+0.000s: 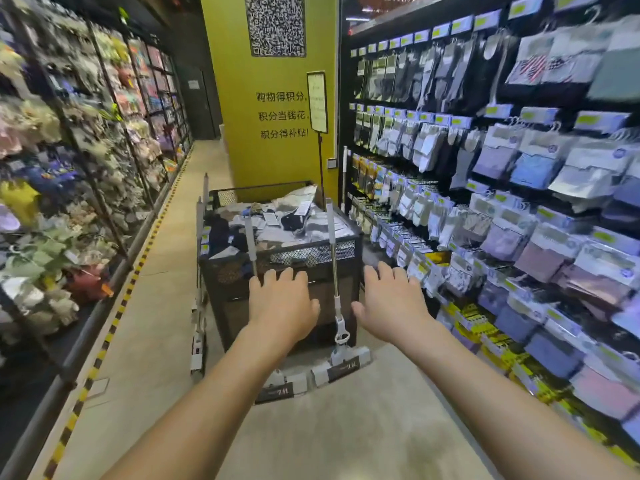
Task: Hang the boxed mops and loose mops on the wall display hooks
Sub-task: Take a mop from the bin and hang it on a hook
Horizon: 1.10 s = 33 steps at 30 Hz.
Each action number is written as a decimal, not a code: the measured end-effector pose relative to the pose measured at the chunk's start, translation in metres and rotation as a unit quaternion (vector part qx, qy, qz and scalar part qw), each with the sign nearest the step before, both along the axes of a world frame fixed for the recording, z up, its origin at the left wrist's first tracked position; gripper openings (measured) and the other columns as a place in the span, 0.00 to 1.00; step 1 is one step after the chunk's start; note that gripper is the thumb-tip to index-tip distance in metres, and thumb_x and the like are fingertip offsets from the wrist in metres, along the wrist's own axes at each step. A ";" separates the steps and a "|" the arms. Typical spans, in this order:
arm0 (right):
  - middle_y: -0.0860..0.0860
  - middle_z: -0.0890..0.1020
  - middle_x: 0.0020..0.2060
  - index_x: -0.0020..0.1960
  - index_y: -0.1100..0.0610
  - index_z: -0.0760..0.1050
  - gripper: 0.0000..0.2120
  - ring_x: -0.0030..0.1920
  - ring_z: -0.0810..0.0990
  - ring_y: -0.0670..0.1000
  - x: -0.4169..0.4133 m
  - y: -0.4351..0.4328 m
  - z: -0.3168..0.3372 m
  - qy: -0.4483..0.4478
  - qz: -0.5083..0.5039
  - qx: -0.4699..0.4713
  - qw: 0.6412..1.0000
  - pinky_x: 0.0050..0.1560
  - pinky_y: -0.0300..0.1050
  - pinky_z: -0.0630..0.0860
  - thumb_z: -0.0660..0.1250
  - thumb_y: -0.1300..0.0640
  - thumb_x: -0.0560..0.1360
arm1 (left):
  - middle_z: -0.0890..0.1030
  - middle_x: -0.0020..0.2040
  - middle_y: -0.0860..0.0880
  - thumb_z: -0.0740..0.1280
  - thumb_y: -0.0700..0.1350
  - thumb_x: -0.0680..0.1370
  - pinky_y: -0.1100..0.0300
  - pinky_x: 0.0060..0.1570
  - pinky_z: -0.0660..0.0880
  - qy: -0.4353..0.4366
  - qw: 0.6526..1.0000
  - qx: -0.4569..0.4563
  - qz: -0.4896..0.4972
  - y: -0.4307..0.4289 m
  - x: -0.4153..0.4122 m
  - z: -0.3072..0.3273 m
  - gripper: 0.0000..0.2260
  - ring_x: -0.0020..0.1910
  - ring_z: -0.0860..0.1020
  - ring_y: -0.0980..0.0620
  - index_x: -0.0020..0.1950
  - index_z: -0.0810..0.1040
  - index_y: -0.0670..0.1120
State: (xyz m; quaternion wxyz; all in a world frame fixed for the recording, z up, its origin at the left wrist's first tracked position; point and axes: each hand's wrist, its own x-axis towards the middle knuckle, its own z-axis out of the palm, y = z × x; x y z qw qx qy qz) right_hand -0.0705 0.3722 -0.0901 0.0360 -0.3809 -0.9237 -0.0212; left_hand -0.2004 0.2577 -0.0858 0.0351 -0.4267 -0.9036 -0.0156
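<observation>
Two loose grey mops lean against the near side of a black mesh cart (346,244). One mop (333,258) stands at the cart's right part, its flat head on the floor. The other mop (250,242) leans further left, its head (280,382) on the floor below my arm. More grey mops (198,271) stand against the cart's left side. My left hand (282,303) reaches out flat in front of the cart, fingers straight, holding nothing. My right hand (389,303) is stretched out beside it, right of the mop pole, fingers spread and empty.
The cart is heaped with packaged socks. A wall display of hanging sock packs (502,188) runs along the right. Racks of plush and hair goods (69,168) line the left behind a yellow-black floor stripe. A yellow pillar (277,133) with a sign stand rises behind the cart.
</observation>
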 end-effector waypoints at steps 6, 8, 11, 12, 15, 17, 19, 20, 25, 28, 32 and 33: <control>0.59 0.67 0.75 0.76 0.58 0.62 0.30 0.74 0.67 0.64 -0.018 0.105 -0.007 -0.015 0.040 -0.013 0.999 0.71 0.62 0.66 0.61 0.41 0.81 | 0.70 0.78 0.48 0.59 0.59 0.82 0.39 0.76 0.61 -0.014 0.999 -0.018 0.038 0.101 -0.014 -0.006 0.26 0.78 0.65 0.41 0.78 0.67 0.50; 0.59 0.67 0.75 0.76 0.58 0.62 0.30 0.74 0.67 0.64 -0.023 0.139 -0.008 -0.014 0.052 -0.013 0.998 0.71 0.62 0.66 0.61 0.41 0.81 | 0.70 0.78 0.48 0.59 0.59 0.82 0.40 0.76 0.61 -0.011 0.999 -0.017 0.050 0.133 -0.019 -0.006 0.25 0.78 0.65 0.41 0.77 0.68 0.51; 0.59 0.66 0.76 0.76 0.58 0.61 0.30 0.75 0.66 0.65 -0.032 0.185 -0.014 -0.017 0.061 -0.024 0.998 0.72 0.63 0.65 0.61 0.42 0.82 | 0.71 0.77 0.48 0.59 0.59 0.82 0.41 0.75 0.63 -0.016 0.998 -0.012 0.060 0.176 -0.025 -0.012 0.25 0.77 0.67 0.41 0.77 0.69 0.51; 0.59 0.66 0.77 0.77 0.58 0.61 0.30 0.75 0.66 0.65 -0.035 0.198 -0.016 -0.021 0.062 -0.033 0.997 0.73 0.63 0.65 0.61 0.42 0.82 | 0.71 0.77 0.48 0.59 0.59 0.82 0.41 0.74 0.63 -0.021 0.998 -0.017 0.063 0.187 -0.027 -0.015 0.25 0.76 0.67 0.41 0.77 0.69 0.51; 0.59 0.65 0.77 0.77 0.58 0.60 0.31 0.76 0.66 0.65 -0.047 0.232 -0.025 -0.038 0.072 -0.050 0.995 0.73 0.63 0.65 0.61 0.42 0.82 | 0.70 0.78 0.48 0.59 0.59 0.82 0.41 0.75 0.63 -0.039 0.996 -0.018 0.079 0.212 -0.041 -0.026 0.25 0.77 0.67 0.41 0.78 0.68 0.51; 0.59 0.66 0.77 0.78 0.58 0.60 0.31 0.75 0.66 0.64 -0.059 0.254 -0.031 -0.041 0.075 -0.059 0.995 0.73 0.63 0.65 0.61 0.42 0.82 | 0.70 0.78 0.49 0.58 0.59 0.82 0.41 0.75 0.63 -0.050 0.994 -0.016 0.093 0.227 -0.054 -0.034 0.26 0.77 0.67 0.42 0.78 0.68 0.51; 0.59 0.66 0.77 0.78 0.58 0.60 0.32 0.76 0.66 0.64 -0.073 0.275 -0.038 -0.044 0.076 -0.062 0.994 0.73 0.63 0.65 0.61 0.41 0.82 | 0.71 0.78 0.49 0.59 0.59 0.82 0.41 0.74 0.64 -0.056 0.993 -0.022 0.104 0.241 -0.069 -0.044 0.26 0.76 0.68 0.42 0.78 0.68 0.51; 0.59 0.66 0.77 0.79 0.57 0.60 0.32 0.76 0.66 0.64 -0.081 0.285 -0.041 -0.047 0.076 -0.064 0.994 0.73 0.63 0.65 0.61 0.41 0.82 | 0.71 0.77 0.49 0.59 0.59 0.82 0.41 0.73 0.65 -0.058 0.992 -0.026 0.108 0.249 -0.077 -0.050 0.26 0.76 0.68 0.42 0.78 0.68 0.51; 0.59 0.64 0.79 0.80 0.57 0.58 0.33 0.77 0.64 0.64 -0.131 0.329 -0.061 -0.072 0.085 -0.076 0.991 0.75 0.63 0.63 0.61 0.41 0.82 | 0.72 0.76 0.48 0.58 0.59 0.82 0.41 0.74 0.64 -0.076 0.990 -0.041 0.116 0.297 -0.123 -0.074 0.25 0.76 0.68 0.42 0.77 0.68 0.50; 0.59 0.62 0.80 0.81 0.58 0.57 0.33 0.78 0.62 0.65 -0.166 0.360 -0.070 -0.083 0.079 -0.077 0.990 0.76 0.64 0.62 0.60 0.42 0.83 | 0.71 0.77 0.48 0.58 0.59 0.82 0.40 0.75 0.64 -0.087 0.990 -0.044 0.099 0.335 -0.156 -0.089 0.26 0.76 0.67 0.41 0.78 0.67 0.50; 0.58 0.67 0.76 0.78 0.57 0.61 0.30 0.75 0.66 0.64 -0.215 0.405 -0.077 -0.083 0.067 -0.093 0.990 0.74 0.63 0.65 0.61 0.43 0.82 | 0.71 0.77 0.48 0.58 0.58 0.83 0.41 0.74 0.64 -0.114 0.989 -0.050 0.084 0.387 -0.206 -0.106 0.26 0.76 0.67 0.41 0.78 0.67 0.49; 0.58 0.68 0.75 0.77 0.57 0.62 0.29 0.75 0.66 0.64 -0.228 0.416 -0.078 -0.084 0.065 -0.097 0.990 0.73 0.63 0.65 0.61 0.43 0.82 | 0.71 0.76 0.48 0.58 0.58 0.83 0.42 0.73 0.64 -0.119 0.988 -0.054 0.081 0.399 -0.219 -0.110 0.25 0.75 0.68 0.41 0.78 0.67 0.49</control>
